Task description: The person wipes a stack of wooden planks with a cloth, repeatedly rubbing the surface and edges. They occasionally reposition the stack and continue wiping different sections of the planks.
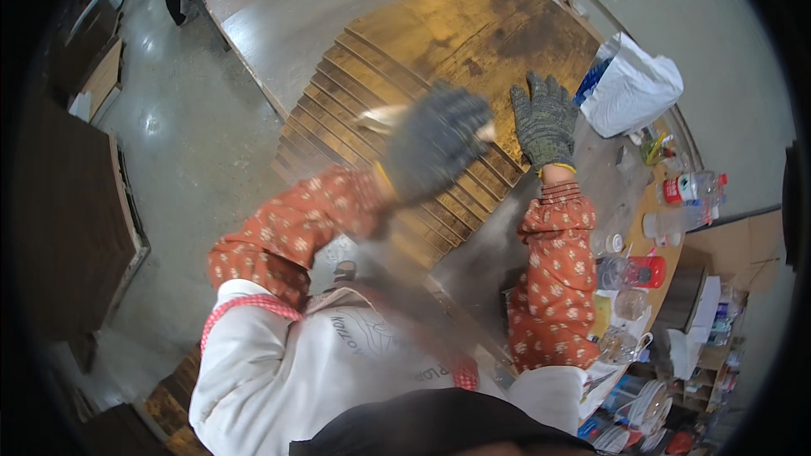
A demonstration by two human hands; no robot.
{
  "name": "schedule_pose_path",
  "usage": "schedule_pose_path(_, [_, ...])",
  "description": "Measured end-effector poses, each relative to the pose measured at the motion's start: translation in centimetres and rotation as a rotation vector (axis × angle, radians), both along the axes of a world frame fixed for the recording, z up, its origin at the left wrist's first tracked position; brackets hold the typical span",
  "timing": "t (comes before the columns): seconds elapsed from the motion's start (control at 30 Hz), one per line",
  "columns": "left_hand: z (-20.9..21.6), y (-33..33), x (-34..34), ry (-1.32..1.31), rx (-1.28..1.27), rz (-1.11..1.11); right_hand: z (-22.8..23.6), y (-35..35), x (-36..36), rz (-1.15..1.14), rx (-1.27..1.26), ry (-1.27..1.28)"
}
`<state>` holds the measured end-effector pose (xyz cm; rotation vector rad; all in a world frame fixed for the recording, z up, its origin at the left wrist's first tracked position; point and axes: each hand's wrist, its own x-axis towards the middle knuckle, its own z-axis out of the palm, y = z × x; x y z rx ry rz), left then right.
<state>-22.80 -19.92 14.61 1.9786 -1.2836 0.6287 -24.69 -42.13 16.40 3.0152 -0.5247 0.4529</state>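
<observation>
A stepped stack of yellow-brown, dark-stained wooden boards [473, 21] lies fanned out on the table before me, edges staggered toward me. My left hand [438, 145], in a grey knit glove, is closed above the staggered edges and blurred by motion. A pale object [383, 119] sticks out on its left side, and a small light end shows at its right; its kind is too smeared to tell. In a matching glove, my right hand [545, 122] lies flat on the top board near its right edge, fingers stretched out, holding nothing.
A white plastic bag [632, 89] stands right of the boards. Plastic bottles [693, 189], a red-lidded jar [646, 271] and other containers line the right side of the table. A grey-topped table [279, 29] adjoins at far left. Dark panels [72, 211] stand across the floor.
</observation>
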Motion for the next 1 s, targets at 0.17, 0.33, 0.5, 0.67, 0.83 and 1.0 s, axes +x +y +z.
schedule_pose_path(0.17, [2.8, 1.8, 3.6, 0.230, 0.293, 0.038, -2.0, -1.3, -0.7, 0.077, 0.056, -0.084])
schedule_pose_path(0.33, [2.7, 2.7, 4.8, 0.007, 0.030, 0.105, -1.2, -0.3, -0.5, 0.006, 0.062, -0.020])
schedule_pose_path(0.5, [0.4, -1.1, 0.1, -0.069, 0.073, -0.084, -1.3, -0.4, -0.5, 0.014, 0.065, -0.002])
schedule_pose_path(0.67, [3.7, 3.5, 6.2, 0.218, -0.165, 0.121, -1.6, -0.6, -0.5, 0.007, 0.060, -0.047])
schedule_pose_path(0.83, [2.1, 0.9, 2.6, -0.037, -0.080, -0.076, -1.5, -0.6, -0.2, -0.023, 0.055, -0.008])
schedule_pose_path(1.0, [-0.7, 0.6, 2.6, 0.035, 0.121, -0.124, -1.6, -1.1, 0.1, 0.019, 0.018, 0.059])
